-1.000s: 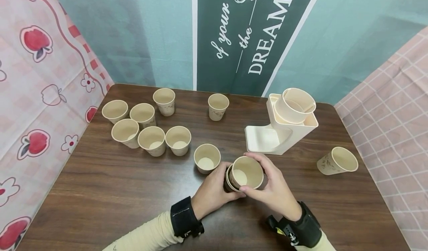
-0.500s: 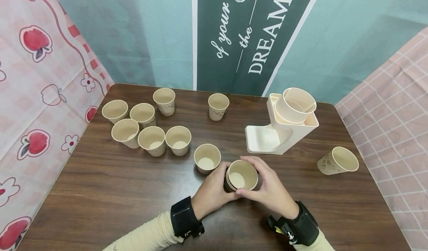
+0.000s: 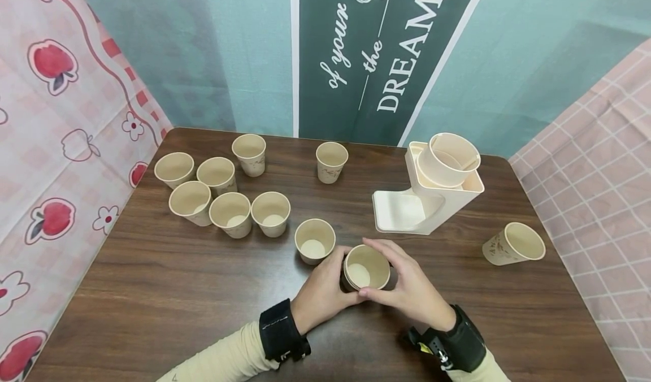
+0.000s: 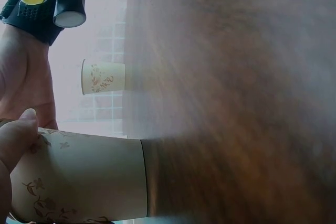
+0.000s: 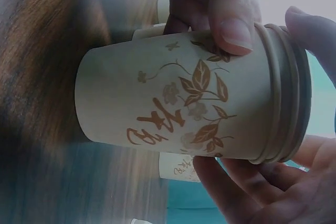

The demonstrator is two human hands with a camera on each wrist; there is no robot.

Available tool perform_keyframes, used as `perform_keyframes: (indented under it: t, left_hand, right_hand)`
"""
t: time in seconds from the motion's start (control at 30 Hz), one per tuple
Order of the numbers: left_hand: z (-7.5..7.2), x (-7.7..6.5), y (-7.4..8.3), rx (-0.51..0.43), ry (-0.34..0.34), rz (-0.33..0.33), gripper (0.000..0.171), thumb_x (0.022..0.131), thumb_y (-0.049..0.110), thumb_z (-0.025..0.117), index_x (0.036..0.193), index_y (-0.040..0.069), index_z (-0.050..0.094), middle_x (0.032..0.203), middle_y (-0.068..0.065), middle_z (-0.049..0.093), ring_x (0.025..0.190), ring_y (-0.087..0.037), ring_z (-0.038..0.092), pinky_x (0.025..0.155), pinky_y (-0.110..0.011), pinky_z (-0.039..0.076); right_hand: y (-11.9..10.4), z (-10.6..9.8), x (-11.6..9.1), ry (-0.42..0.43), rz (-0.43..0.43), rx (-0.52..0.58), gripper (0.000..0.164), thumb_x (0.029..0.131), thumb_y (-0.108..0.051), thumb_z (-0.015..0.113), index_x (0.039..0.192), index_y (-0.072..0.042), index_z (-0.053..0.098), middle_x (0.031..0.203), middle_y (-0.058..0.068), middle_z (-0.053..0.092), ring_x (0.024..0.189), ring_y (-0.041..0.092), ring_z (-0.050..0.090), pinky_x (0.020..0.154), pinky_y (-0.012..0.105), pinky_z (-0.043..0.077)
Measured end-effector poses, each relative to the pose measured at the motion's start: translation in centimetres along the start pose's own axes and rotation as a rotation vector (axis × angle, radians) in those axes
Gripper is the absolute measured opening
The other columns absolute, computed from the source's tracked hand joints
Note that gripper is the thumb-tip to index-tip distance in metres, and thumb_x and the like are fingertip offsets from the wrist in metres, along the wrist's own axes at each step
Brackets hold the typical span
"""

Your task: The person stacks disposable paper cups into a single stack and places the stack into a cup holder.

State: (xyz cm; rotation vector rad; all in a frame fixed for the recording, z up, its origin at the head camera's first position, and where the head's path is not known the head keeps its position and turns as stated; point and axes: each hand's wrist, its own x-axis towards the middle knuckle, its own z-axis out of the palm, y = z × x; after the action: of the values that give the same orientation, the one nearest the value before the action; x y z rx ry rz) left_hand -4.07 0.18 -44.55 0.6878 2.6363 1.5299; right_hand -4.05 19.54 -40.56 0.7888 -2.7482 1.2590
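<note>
- Left hand (image 3: pixel 322 285) in tight, fingers wrapped round the side of a nested stack of cups (image 3: pixel 365 268)!
- Right hand (image 3: pixel 414 289) on it too, thumb and fingers grasping that same stack up at the rims.
- The stack's upright, near the middle of the brown surface (image 3: pixel 152 308).
- A loose cup (image 3: pixel 315 242) sits just beside the left hand; beyond the right, a white stand (image 3: pixel 399 212).

On the table (image 3: pixel 178 286), six paper cups (image 3: pixel 217 177) cluster in the upper left of the frame. A lone cup (image 3: pixel 331 164) is at upper centre, another cup (image 3: pixel 503 246) at far right. At upper right, a stand (image 3: pixel 437 207) bears a round container (image 3: pixel 442 164). Below centre, a nested cup stack (image 3: pixel 366 269) sits between the left hand (image 3: pixel 325 289) and right hand (image 3: pixel 414 289); a single cup (image 3: pixel 314 245) is just to its upper left.
</note>
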Motion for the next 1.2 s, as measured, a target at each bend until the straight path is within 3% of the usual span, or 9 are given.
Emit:
perform_keyframes:
  t: [0.33,0.53,0.77,0.93,1.2]
  left_hand:
    - [-0.1,0.0,0.0,0.006,-0.001,0.005,0.071,0.069,0.035,0.081,0.126,0.009,0.048,0.117,-0.006,0.062,0.108,-0.015,0.058,0.094,-0.03,0.045]
    - [-0.1,0.0,0.0,-0.003,0.001,0.007,0.07,0.069,0.033,0.082,0.126,0.009,0.048,0.117,-0.006,0.062,0.109,-0.016,0.058,0.095,-0.031,0.045]
    - [-0.1,-0.1,0.1,-0.013,0.0,0.0,0.07,0.07,0.034,0.081,0.126,0.011,0.048,0.117,-0.005,0.062,0.109,-0.016,0.058,0.095,-0.03,0.045]
    - [-0.2,-0.1,0.2,-0.013,-0.002,-0.005,0.069,0.07,0.035,0.081,0.125,0.012,0.048,0.116,-0.003,0.061,0.108,-0.015,0.058,0.094,-0.03,0.045]
    - [-0.1,-0.1,0.2,-0.009,-0.001,-0.002,0.069,0.07,0.035,0.082,0.126,0.012,0.048,0.116,-0.003,0.061,0.108,-0.015,0.058,0.094,-0.03,0.045]
  right_hand:
    - [-0.2,-0.1,0.0,-0.025,-0.017,-0.012,0.082,0.074,-0.041,0.077,0.144,-0.015,0.043,0.134,0.001,0.051,0.122,0.018,0.047,0.099,0.042,0.042]
    - [-0.4,0.0,-0.2,0.004,0.028,0.022,0.081,0.072,-0.034,0.081,0.14,-0.011,0.043,0.13,0.003,0.054,0.114,0.022,0.053,0.088,0.044,0.049]
    - [-2.7,-0.6,0.3,0.018,0.018,0.025,0.075,0.066,-0.016,0.085,0.13,0.003,0.049,0.119,0.013,0.059,0.105,0.029,0.057,0.081,0.046,0.052]
    - [-4.0,-1.0,0.6,0.016,-0.005,0.02,0.071,0.066,-0.012,0.084,0.128,0.003,0.05,0.119,0.014,0.058,0.105,0.028,0.057,0.08,0.045,0.052]
    - [-0.3,0.0,-0.3,-0.002,-0.015,0.012,0.076,0.073,-0.036,0.079,0.138,-0.013,0.045,0.13,0.001,0.053,0.113,0.018,0.053,0.086,0.039,0.051]
